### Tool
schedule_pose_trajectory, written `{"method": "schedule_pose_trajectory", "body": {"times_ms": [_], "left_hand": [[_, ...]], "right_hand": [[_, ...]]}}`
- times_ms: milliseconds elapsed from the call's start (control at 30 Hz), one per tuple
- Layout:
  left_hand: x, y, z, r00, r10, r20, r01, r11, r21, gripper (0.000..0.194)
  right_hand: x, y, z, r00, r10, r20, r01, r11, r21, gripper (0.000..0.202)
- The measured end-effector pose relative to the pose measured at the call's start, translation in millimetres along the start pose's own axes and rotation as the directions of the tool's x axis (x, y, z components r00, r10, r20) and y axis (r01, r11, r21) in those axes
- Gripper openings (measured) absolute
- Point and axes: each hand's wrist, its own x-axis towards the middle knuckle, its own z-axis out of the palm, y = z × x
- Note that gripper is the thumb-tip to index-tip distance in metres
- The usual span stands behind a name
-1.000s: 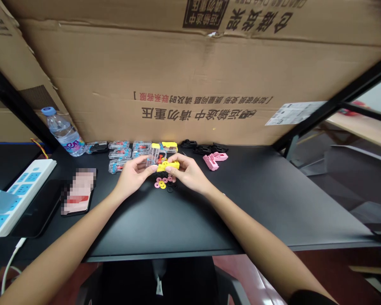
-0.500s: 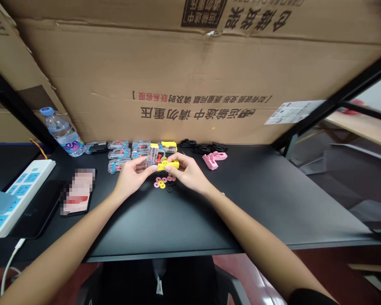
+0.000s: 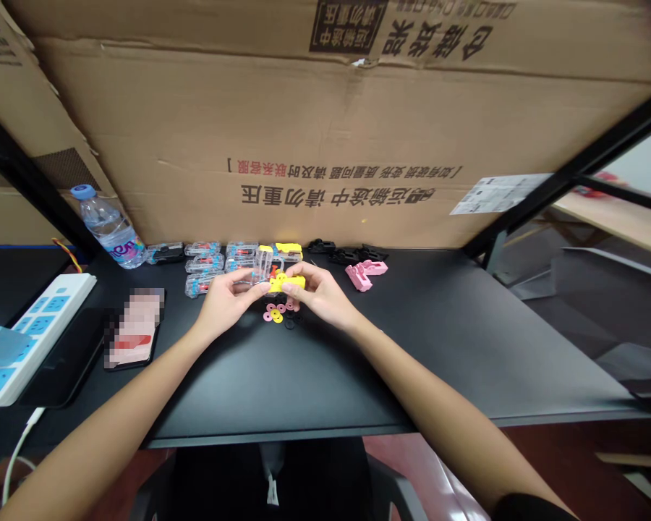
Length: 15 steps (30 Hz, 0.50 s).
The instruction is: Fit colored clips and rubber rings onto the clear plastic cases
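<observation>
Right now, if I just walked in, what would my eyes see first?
Probably the bright yellow plastic piece between the left grip and right grip, above the black tabletop. Next, perhaps the pink plastic parts to the right, and the upside-down printing on the big cardboard sheet behind.

A big brown cardboard panel (image 3: 325,119) is standing behind the black counter (image 3: 282,391). Black metal bars (image 3: 572,176) are slanting at both sides, and below, the reddish floor (image 3: 409,467) is partly shining.
</observation>
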Motion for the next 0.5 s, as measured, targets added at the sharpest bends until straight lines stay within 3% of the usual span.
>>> {"method": "schedule_pose_trajectory", "body": {"times_ms": [100, 167, 300, 400, 500], "left_hand": [[2.2, -3.1, -2.0, 0.997, 0.065, 0.04, -0.064, 0.997, -0.031, 0.056], [3.7, -4.2, -4.2, 0.977, 0.208, 0.055, -0.209, 0.978, 0.003, 0.047], [5.6, -1.0, -9.9, 0.832, 0.546, 0.099, -0.553, 0.803, 0.22, 0.021], [5.8, 1.7, -12.6, 0.77, 0.627, 0.116, -0.632, 0.727, 0.267, 0.021], [6.0, 1.2, -13.0, 0.778, 0.617, 0.114, -0.623, 0.736, 0.265, 0.021]], "right_hand": [[-0.3, 2.2, -1.0, 0.997, -0.071, -0.002, 0.071, 0.997, -0.023, 0.046], [-0.7, 3.6, -1.5, 0.984, -0.178, 0.015, 0.179, 0.975, -0.131, 0.042], [-0.6, 6.3, -2.0, 0.9, -0.43, 0.065, 0.413, 0.797, -0.441, 0.018], [0.7, 7.6, -3.6, 0.815, -0.57, 0.109, 0.543, 0.682, -0.491, 0.021], [1.6, 8.1, -5.9, 0.79, -0.601, 0.123, 0.576, 0.656, -0.488, 0.018]]}}
